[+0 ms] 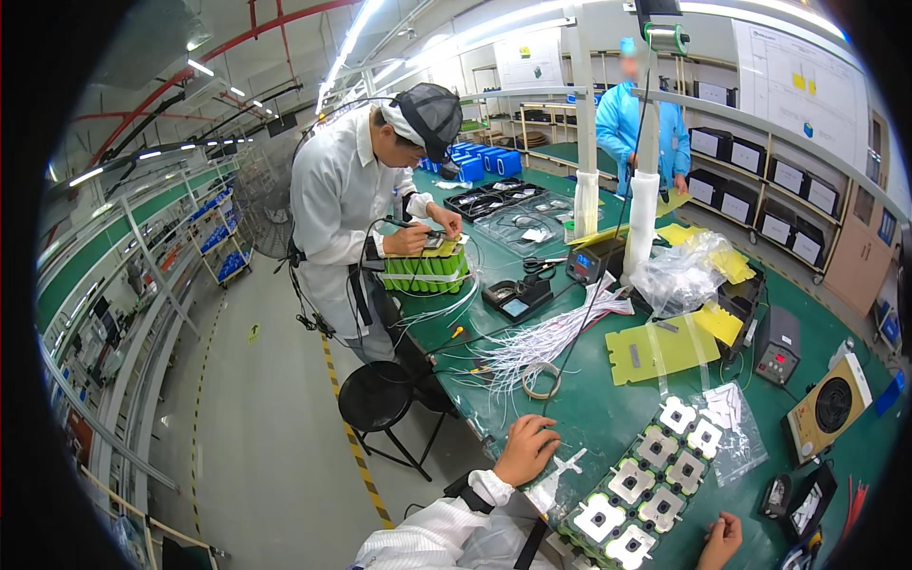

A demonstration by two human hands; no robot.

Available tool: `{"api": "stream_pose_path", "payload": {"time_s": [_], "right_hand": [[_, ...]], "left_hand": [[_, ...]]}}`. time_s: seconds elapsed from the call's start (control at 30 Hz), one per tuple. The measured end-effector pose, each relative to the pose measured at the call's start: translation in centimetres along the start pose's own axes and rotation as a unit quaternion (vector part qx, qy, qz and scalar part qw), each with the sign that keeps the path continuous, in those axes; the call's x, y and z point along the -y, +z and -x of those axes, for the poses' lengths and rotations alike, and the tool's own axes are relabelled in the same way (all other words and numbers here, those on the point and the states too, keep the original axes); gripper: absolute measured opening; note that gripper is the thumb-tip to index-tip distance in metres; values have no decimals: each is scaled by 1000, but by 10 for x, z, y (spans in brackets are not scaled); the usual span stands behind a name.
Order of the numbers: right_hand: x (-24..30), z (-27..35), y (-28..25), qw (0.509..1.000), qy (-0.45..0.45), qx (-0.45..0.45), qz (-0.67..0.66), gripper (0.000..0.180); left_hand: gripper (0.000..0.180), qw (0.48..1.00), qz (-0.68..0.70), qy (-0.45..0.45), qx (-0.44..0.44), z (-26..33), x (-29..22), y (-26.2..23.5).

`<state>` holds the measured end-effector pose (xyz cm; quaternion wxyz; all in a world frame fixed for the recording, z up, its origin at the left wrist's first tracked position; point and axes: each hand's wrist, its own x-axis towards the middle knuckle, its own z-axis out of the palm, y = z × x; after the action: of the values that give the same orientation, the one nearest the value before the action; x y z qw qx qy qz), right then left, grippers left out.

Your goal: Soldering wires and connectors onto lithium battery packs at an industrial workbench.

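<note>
My left hand (527, 449) rests at the near table edge, fingers spread a little and bent, with no object visible in it. A thin black cable comes down close to its fingertips. Right of it lies a battery pack (646, 480) of cells in a dark green frame, with two rows of pale metal plates on top. Beside the pack's near right end is my right hand (722, 543), partly cut off by the lower edge. Its fingers are curled in, and whatever they may hold is hidden. White strips of tape (570, 463) stick to the table between my left hand and the pack.
Beyond my left hand lie a tape roll (541, 380) and white wires (560, 342). A yellow-green sheet (662, 350), a soldering station (597, 258) and a fan unit (828, 407) stand around. A co-worker (370, 190) solders a green pack (426, 271); another person (642, 133) stands behind.
</note>
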<state>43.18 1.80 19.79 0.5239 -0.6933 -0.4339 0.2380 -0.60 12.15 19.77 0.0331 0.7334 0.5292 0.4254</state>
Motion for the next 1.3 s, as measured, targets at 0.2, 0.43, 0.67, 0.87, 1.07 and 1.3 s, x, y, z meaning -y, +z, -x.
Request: {"api": "stream_pose_path", "payload": {"time_s": [0.2,0.43,0.67,0.87,1.07,1.3], "right_hand": [[-4,1,2,1000,4,1,-2,23],[-5,0,2,1000,0,4,0,23],[-5,0,1,1000,2,5,3,24],[0,1,2,1000,1,2,-3,24],[-3,1,3,1000,6,-3,-11,22],[1,1,1,1000,5,-2,1,23]], "left_hand": [[12,1000,0,-7,10,1,0,-2],[11,1000,11,-16,15,2,3,0],[10,1000,10,-11,16,2,2,0],[10,1000,10,-10,19,2,3,1],[10,1000,10,-7,16,1,4,2],[12,1000,13,-16,12,2,6,3]]}}
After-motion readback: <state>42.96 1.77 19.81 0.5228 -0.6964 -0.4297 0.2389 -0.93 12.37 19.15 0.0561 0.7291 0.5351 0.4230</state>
